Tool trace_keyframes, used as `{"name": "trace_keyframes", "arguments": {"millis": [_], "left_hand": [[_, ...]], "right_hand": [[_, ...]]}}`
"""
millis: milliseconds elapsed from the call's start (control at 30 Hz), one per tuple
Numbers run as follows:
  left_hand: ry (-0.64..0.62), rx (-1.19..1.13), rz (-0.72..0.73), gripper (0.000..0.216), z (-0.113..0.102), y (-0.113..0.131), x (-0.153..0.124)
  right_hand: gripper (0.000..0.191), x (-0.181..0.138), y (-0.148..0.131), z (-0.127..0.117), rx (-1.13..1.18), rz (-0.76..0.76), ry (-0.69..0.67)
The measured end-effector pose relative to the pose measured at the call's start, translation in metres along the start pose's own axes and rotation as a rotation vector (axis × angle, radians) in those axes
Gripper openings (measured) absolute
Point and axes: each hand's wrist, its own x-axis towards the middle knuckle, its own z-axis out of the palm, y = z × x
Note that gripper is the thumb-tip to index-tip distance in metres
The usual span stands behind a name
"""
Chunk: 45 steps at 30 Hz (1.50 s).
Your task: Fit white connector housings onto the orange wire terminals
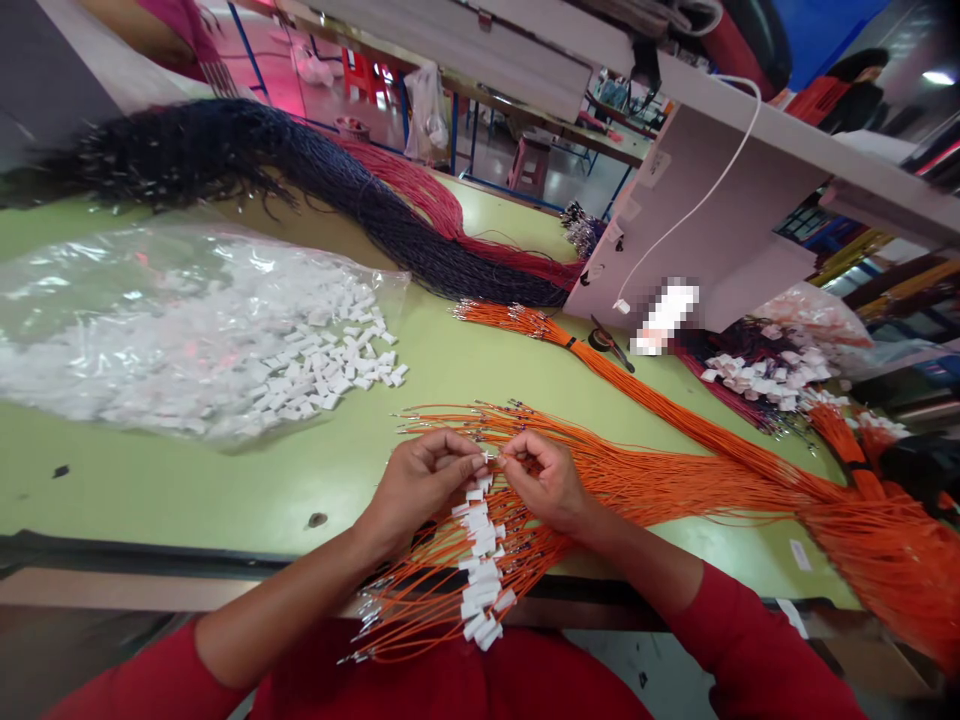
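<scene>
Inside table edge (pixel 187 560) | left fingers (pixel 450 462) pinch connector (pixel 486 457) | right fingers (pixel 529 462) narrow | bag (pixel 90 275) apart

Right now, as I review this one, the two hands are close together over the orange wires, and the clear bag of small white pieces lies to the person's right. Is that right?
Not quite: in the head view, the clear bag of small white pieces lies to the person's left. The left hand and right hand are indeed close together over the orange wires.

Tiny piece (pixel 499 457) between left hand (pixel 420 485) and right hand (pixel 547 480) too small to tell, plastic bag (pixel 97 262) cut off at left, orange wires (pixel 881 560) blurred at right, pink-sleeved person (pixel 176 30) cropped at top
</scene>
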Motion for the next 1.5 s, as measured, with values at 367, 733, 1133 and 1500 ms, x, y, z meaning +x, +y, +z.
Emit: {"name": "trace_keyframes", "arguments": {"millis": [367, 733, 1133, 1500], "left_hand": [[-0.075, 0.121, 0.053, 0.021, 0.001, -0.004, -0.001], [-0.083, 0.909, 0.566, 0.020, -0.039, 0.023, 0.009], [0.211, 1.459, 0.767, 0.028, -0.110, 0.055, 0.070], [0.085, 1.473, 0.823, 0.035, -0.114, 0.063, 0.077]], "right_hand": [[0.012, 0.004, -0.006, -0.012, -0.012, -0.017, -0.135], [0.028, 0.010, 0.008, -0.007, 0.366, 0.167, -0.061], [0.031, 0.009, 0.009, -0.011, 0.392, 0.157, -0.188], [0.031, 0.011, 0.010, -0.008, 0.368, 0.199, -0.119]]}}
